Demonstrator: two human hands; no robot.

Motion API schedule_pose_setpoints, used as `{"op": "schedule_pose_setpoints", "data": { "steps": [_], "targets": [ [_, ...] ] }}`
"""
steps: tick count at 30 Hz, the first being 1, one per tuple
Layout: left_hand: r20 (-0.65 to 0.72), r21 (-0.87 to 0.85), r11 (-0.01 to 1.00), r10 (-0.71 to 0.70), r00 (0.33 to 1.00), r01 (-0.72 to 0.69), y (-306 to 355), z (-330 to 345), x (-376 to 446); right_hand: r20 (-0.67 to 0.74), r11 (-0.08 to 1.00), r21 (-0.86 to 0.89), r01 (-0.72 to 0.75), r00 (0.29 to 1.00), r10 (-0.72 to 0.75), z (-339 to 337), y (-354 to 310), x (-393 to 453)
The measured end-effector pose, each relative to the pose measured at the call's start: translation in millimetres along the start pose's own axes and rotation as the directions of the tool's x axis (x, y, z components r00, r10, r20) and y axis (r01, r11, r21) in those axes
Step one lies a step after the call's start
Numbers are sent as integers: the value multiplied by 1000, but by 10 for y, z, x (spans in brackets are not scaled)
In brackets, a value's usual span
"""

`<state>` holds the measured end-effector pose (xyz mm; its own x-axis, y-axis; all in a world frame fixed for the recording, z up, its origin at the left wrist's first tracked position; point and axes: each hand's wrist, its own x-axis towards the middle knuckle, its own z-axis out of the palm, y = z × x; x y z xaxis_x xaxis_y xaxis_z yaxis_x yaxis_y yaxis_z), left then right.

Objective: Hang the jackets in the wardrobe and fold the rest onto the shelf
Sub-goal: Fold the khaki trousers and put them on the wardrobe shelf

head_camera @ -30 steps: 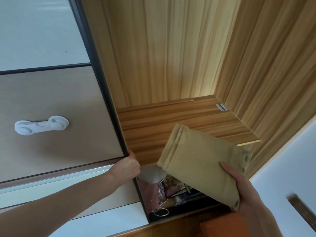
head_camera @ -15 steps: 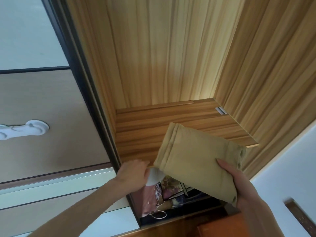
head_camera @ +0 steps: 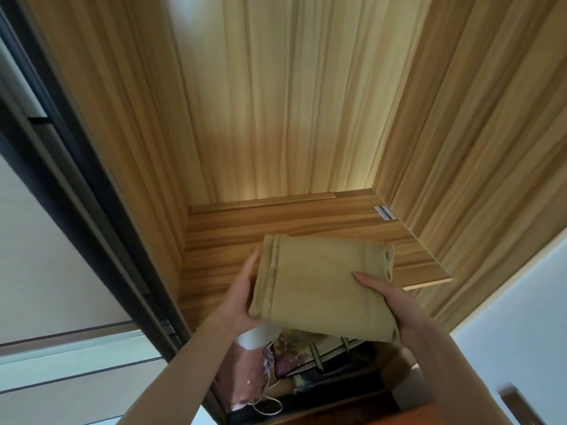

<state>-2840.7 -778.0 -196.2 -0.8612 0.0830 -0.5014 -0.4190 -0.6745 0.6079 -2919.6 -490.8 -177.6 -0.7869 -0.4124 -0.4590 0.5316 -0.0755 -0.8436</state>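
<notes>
A folded tan garment [head_camera: 319,280] is held up in front of the wooden shelf [head_camera: 294,222] inside the wardrobe, its far edge over the shelf's front part. My left hand [head_camera: 242,289] supports its left side, fingers stretched along the fold and palm beneath. My right hand [head_camera: 395,305] grips its right near corner, thumb on top of the cloth and fingers hidden underneath. The shelf board carries nothing else that I can see.
The dark sliding door frame [head_camera: 101,216] runs diagonally at the left. Below the shelf hang clothes, a floral garment [head_camera: 294,351] and a white piece with a cord [head_camera: 257,338]. A white wall [head_camera: 521,326] is at the right.
My left hand left the door frame and came under the garment's left side. The garment levelled out and moved forward toward the shelf; the view shifted right.
</notes>
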Motion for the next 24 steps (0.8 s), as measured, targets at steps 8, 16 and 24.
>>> {"op": "schedule_pose_setpoints", "data": {
  "steps": [8,16,24],
  "targets": [
    [-203,214,972,138,969,-94,-76,34,468,-92,967,-256,14,995,-38,-108,-300,581],
    [-336,143,966,252,908,-215,-194,-214,1071,-96,824,-547,150,966,-240,-274,-242,1497],
    [-476,365,910,363,801,-195,-254,-377,1482,-56,693,-687,219,935,-351,-416,193,2130]
  ]
}}
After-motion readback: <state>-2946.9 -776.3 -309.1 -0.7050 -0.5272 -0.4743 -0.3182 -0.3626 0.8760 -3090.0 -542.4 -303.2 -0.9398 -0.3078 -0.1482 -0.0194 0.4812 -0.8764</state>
